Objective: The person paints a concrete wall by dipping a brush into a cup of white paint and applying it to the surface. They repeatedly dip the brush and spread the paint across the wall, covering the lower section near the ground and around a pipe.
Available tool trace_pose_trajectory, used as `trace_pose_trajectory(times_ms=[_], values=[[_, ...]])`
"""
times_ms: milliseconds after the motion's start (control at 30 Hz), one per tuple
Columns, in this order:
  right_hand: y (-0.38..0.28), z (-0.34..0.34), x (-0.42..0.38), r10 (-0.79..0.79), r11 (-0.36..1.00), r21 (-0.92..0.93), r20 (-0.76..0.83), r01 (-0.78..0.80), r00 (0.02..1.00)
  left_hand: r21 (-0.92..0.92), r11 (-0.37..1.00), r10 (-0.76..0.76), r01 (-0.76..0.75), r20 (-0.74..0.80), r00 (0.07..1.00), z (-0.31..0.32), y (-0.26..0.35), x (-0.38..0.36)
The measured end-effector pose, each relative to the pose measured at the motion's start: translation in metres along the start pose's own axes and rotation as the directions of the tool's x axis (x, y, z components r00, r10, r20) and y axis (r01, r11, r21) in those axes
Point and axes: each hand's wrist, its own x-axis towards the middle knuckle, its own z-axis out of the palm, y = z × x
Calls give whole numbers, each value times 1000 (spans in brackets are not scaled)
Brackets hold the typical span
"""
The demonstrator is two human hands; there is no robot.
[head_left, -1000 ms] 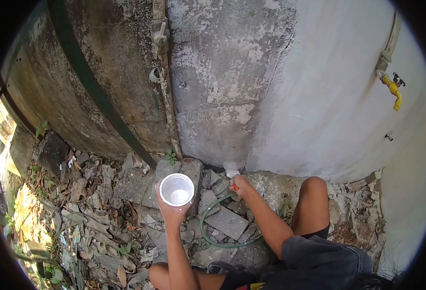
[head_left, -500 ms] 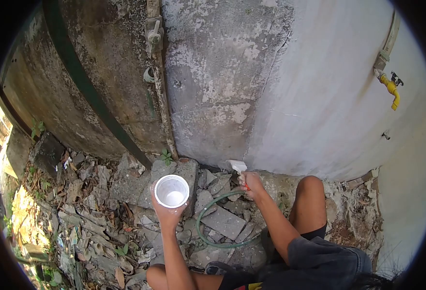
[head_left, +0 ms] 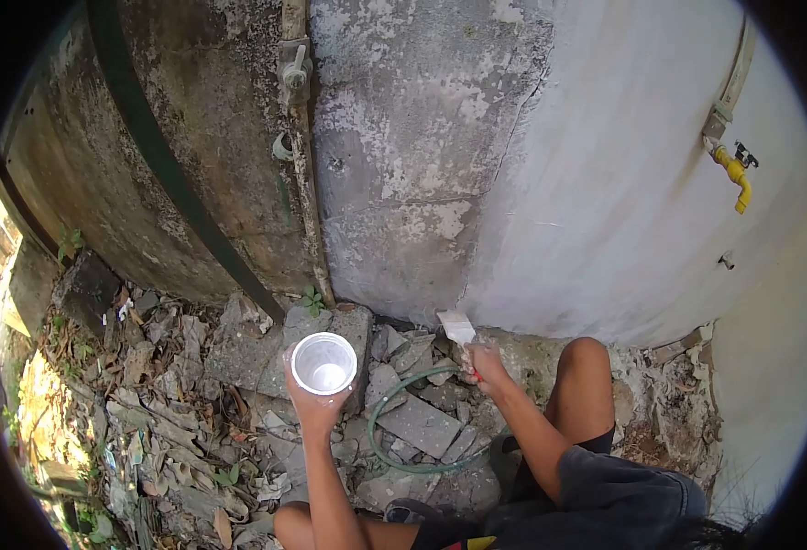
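My left hand [head_left: 314,399] is wrapped round a white plastic tub [head_left: 324,364], whose inside is coated white with some white paint at the bottom. In my right hand [head_left: 486,367] is a paintbrush [head_left: 458,327] with a red handle, its white-coated bristles pointing up and left. The bristles are close to the foot of the wall [head_left: 605,183], near the line where fresh white paint meets bare grey, stained concrete [head_left: 403,165].
A green hose [head_left: 375,426] curls over broken slabs [head_left: 420,424] below my right hand. Dry leaves and rubble cover the ground at left. A pipe with a valve [head_left: 294,78] runs down the wall; a yellow tap [head_left: 736,174] juts out at right.
My right hand and the paintbrush have shifted slightly down and to the right, and the brush head now shows its broad side more. The tub stays nearly in place.
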Motion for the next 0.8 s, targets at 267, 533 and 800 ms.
trace_pose_trajectory(times_ms=[267,533,800], values=[[3,37,29,-5,1000,29,75,3,997,59,996,69,-69,4,998,-3,2,0],[55,60,38,137,990,18,115,-140,984,7,1000,15,-15,-20,1000,-3,10,3],[41,81,103,224,941,208,203,-266,953,-31,999,28,-29,-32,999,-6,17,7]])
